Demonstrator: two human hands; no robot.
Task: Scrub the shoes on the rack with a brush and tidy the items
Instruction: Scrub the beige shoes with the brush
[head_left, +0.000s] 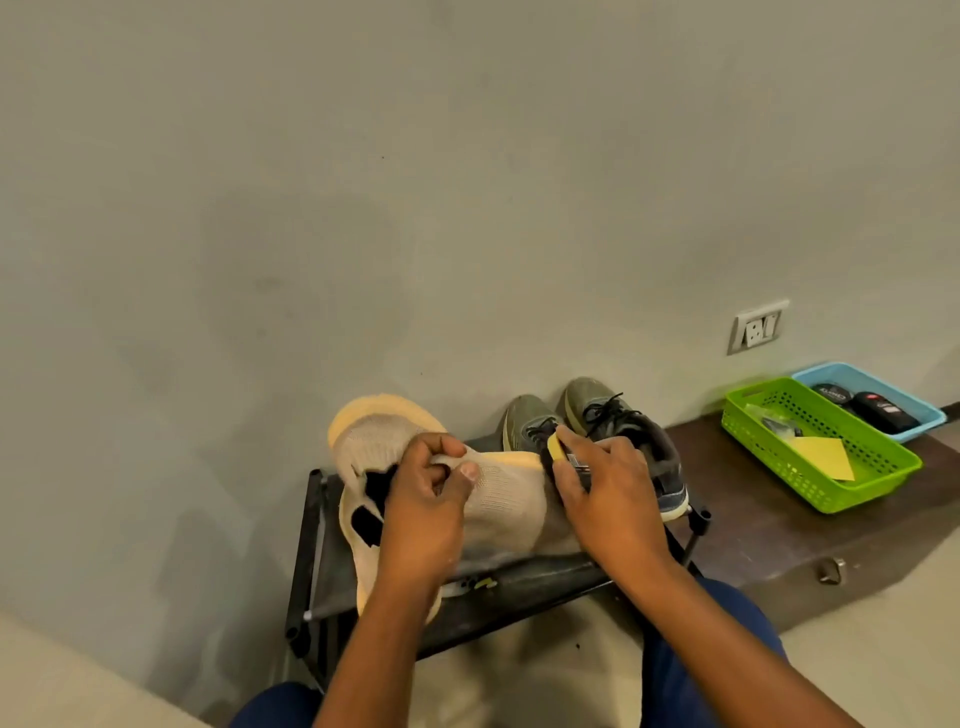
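Observation:
My left hand (428, 488) grips a beige knit shoe (511, 493) by its collar, holding it above the black shoe rack (311, 545). A second beige shoe (371, 431) with a pale orange sole lies partly under it. My right hand (605, 491) holds a yellow brush (557, 448) against the right side of the held shoe. A pair of olive green sneakers (597, 415) with black laces stands on the rack behind my right hand.
A dark wooden ledge (753, 519) runs to the right of the rack. On it sit a green basket (883, 467) holding a yellow cloth (826, 457) and a blue basket (841, 371) with dark items. A wall socket (758, 326) is above.

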